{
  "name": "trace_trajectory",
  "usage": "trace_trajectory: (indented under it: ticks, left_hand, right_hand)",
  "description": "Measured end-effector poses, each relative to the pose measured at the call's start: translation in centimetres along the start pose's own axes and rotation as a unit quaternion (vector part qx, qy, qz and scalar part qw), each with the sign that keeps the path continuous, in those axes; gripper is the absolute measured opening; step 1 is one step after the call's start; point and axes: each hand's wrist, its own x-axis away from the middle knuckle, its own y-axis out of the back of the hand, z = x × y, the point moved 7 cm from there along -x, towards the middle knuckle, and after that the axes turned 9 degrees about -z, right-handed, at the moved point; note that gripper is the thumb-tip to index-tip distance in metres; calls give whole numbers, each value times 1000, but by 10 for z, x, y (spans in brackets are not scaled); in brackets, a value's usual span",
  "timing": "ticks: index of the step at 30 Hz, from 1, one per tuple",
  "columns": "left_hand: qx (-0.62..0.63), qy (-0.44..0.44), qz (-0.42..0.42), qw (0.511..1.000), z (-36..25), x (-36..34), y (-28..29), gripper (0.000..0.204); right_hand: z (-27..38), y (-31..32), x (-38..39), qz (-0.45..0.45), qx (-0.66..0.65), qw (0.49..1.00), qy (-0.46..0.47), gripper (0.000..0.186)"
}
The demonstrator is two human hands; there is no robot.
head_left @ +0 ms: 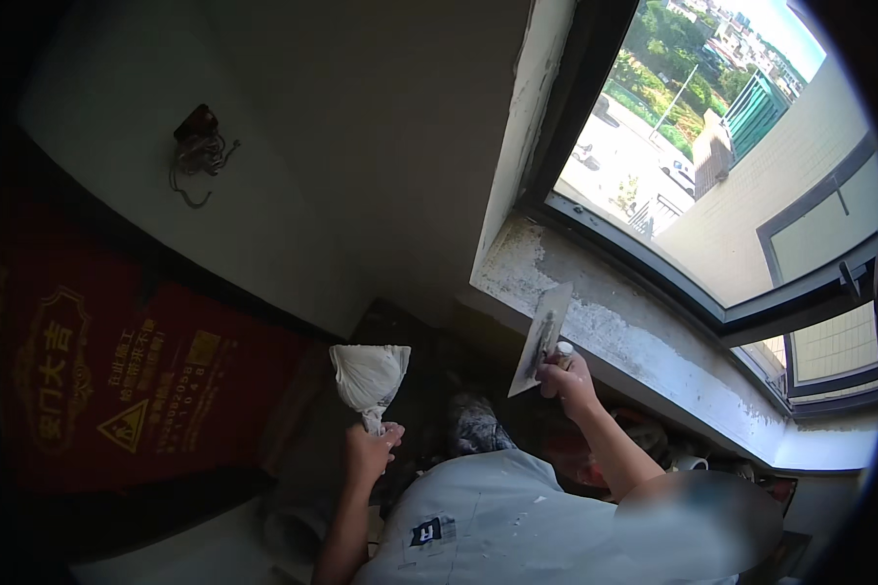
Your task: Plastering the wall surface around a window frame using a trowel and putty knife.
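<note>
My left hand (369, 452) has its fingers clamped on a putty knife (374, 419) heaped with smooth white paste (369, 374). My right hand (569, 381) grips a flat rectangular trowel (538, 341) near the rough, patchy windowsill (634, 359); contact is unclear.

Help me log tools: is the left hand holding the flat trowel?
No, the right hand holds the flat trowel; the left hand holds a white-coated tool.

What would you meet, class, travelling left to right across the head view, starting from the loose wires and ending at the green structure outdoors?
Loose wires → white-coated scraper held by the left hand → flat trowel held by the right hand → white car outdoors → green structure outdoors.
</note>
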Motion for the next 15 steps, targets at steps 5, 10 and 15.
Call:
trace_trajectory:
  ticks: [5, 10, 15]
  left_hand:
    - [52, 54, -92, 993, 35, 16, 30, 19]
    - [75, 88, -114, 987, 36, 18, 28, 17]
    - [95, 123, -162, 975, 29, 19, 26, 18]
  right_hand:
    - [150, 27, -57, -5, 10, 984, 178, 17]
    - [152, 32, -192, 82, 69, 969, 224, 16]
    - [109, 39, -244, 27, 44, 981, 187, 16]
